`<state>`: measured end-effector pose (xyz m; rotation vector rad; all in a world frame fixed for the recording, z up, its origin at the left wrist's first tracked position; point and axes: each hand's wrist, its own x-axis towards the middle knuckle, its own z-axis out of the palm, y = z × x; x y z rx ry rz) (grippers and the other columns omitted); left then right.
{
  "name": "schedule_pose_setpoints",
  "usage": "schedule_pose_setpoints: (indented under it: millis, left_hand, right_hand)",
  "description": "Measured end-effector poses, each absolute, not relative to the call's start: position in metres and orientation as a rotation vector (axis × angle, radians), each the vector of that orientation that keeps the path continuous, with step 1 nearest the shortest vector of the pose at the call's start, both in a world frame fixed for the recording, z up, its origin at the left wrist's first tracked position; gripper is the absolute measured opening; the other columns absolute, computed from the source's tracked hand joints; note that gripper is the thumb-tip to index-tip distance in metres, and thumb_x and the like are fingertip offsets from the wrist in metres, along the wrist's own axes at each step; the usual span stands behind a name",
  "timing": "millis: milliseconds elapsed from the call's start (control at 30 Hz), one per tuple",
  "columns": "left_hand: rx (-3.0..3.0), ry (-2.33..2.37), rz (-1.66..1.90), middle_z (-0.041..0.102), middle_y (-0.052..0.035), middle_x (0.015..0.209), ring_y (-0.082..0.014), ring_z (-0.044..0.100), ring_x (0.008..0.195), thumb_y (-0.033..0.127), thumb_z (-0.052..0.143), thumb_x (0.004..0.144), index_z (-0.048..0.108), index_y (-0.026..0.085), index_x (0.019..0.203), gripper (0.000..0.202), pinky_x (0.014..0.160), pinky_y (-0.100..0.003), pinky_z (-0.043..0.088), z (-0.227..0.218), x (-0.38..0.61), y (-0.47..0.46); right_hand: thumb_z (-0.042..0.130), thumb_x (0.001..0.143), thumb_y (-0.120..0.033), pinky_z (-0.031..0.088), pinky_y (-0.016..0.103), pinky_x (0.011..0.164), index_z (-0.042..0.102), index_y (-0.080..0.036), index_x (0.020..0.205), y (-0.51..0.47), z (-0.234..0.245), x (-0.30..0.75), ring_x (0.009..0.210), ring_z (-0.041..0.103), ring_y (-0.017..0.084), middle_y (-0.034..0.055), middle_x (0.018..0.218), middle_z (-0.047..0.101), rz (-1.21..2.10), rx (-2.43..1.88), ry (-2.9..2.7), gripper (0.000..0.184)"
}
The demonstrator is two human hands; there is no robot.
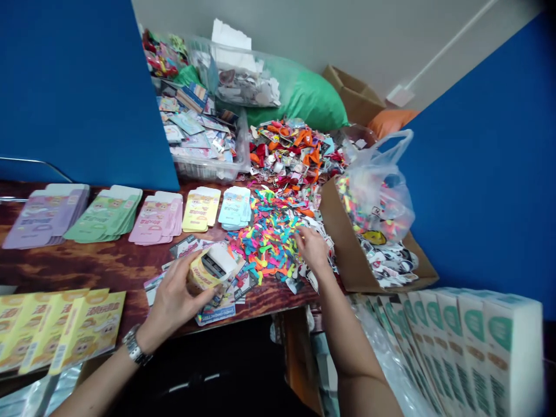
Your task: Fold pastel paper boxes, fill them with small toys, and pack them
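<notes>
My left hand [178, 292] is wrapped round a small yellow box [202, 277] whose top flap stands open. Inside the box some dark, flat contents show. My right hand [311, 246] reaches to the right side of a heap of small bright plastic pieces [269, 243] in pink, yellow, orange, green and blue. Its fingers are bent together at the heap; what lies between them, if anything, is hidden. Under the box lie several printed cards [217, 313], spread on the dark wood-patterned table [125, 266].
Stacks of flat cartons in purple [46, 214], green [104, 214], pink [157, 217], yellow [201, 208] and blue [235, 207] line the table. Behind are clear bins [208, 168] and mixed trinkets [295, 153]. A cardboard box [343, 243] stands right; yellow boxes [87, 330] lie left.
</notes>
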<state>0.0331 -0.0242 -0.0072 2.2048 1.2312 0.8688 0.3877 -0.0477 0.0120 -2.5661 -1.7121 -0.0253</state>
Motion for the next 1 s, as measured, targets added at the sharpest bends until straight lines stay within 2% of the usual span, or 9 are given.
schedule_pose_setpoints:
  millis: [100, 200, 367, 533, 667, 900, 1000]
  left_hand:
    - [2.211, 1.203, 0.859, 0.059, -0.0117, 0.122, -0.0285, 0.06, 0.111, 0.05, 0.067, 0.077, 0.042, 0.019, 0.134, 0.069, 0.094, -0.04, 0.05, -0.011, 0.036, -0.024]
    - [2.222, 1.167, 0.844, 0.06, -0.0108, 0.118, -0.027, 0.061, 0.108, 0.05, 0.066, 0.078, 0.043, 0.019, 0.131, 0.065, 0.092, -0.038, 0.051, -0.012, 0.042, -0.025]
    - [2.207, 1.17, 0.821, 0.06, -0.0105, 0.119, -0.0277, 0.061, 0.107, 0.052, 0.068, 0.076, 0.042, 0.021, 0.133, 0.069, 0.093, -0.04, 0.05, -0.014, 0.046, -0.025]
    - [2.183, 1.179, 0.785, 0.061, -0.0101, 0.118, -0.0276, 0.061, 0.106, 0.052, 0.067, 0.076, 0.043, 0.021, 0.132, 0.068, 0.091, -0.04, 0.051, -0.016, 0.046, -0.025]
    - [2.178, 1.168, 0.786, 0.06, -0.0103, 0.119, -0.0276, 0.06, 0.108, 0.051, 0.067, 0.076, 0.043, 0.021, 0.132, 0.068, 0.092, -0.039, 0.05, -0.014, 0.045, -0.027]
    - [2.187, 1.168, 0.783, 0.06, -0.0106, 0.119, -0.0274, 0.06, 0.108, 0.05, 0.068, 0.077, 0.042, 0.02, 0.133, 0.069, 0.092, -0.039, 0.05, -0.013, 0.045, -0.026]
    - [2.2, 1.156, 0.802, 0.06, -0.0115, 0.12, -0.0278, 0.06, 0.109, 0.049, 0.068, 0.076, 0.042, 0.019, 0.133, 0.069, 0.093, -0.04, 0.05, -0.014, 0.046, -0.028]
  right_hand:
    - [0.044, 0.096, -0.033, 0.041, 0.028, 0.068, 0.064, -0.023, 0.118, -0.064, 0.016, 0.419, 0.087, 0.065, 0.021, 0.0084, 0.11, 0.068, -0.053, -2.668, -1.592, 0.031]
    - [0.05, 0.093, -0.037, 0.041, 0.027, 0.066, 0.065, -0.025, 0.115, -0.077, 0.016, 0.438, 0.082, 0.065, 0.019, 0.0064, 0.108, 0.069, -0.001, -2.69, -1.595, 0.029]
    - [0.058, 0.09, -0.034, 0.042, 0.024, 0.072, 0.067, -0.029, 0.113, -0.088, 0.015, 0.444, 0.088, 0.064, 0.016, 0.0024, 0.107, 0.068, 0.106, -2.623, -1.755, 0.025]
    - [0.054, 0.091, -0.03, 0.041, 0.024, 0.07, 0.066, -0.03, 0.115, -0.088, 0.01, 0.441, 0.089, 0.062, 0.017, 0.0036, 0.104, 0.067, 0.1, -2.584, -1.834, 0.027]
    - [0.053, 0.092, -0.03, 0.041, 0.023, 0.07, 0.07, -0.031, 0.101, -0.084, 0.01, 0.437, 0.093, 0.06, 0.017, 0.002, 0.102, 0.067, 0.068, -2.527, -1.877, 0.02]
    - [0.044, 0.096, -0.03, 0.042, 0.027, 0.074, 0.068, -0.023, 0.103, -0.075, 0.03, 0.437, 0.092, 0.062, 0.021, 0.0068, 0.096, 0.069, -0.055, -2.443, -1.78, 0.027]
    - [0.041, 0.096, -0.029, 0.044, 0.027, 0.077, 0.067, -0.02, 0.106, -0.07, 0.034, 0.434, 0.092, 0.063, 0.02, 0.0079, 0.103, 0.07, -0.041, -2.368, -1.758, 0.029]
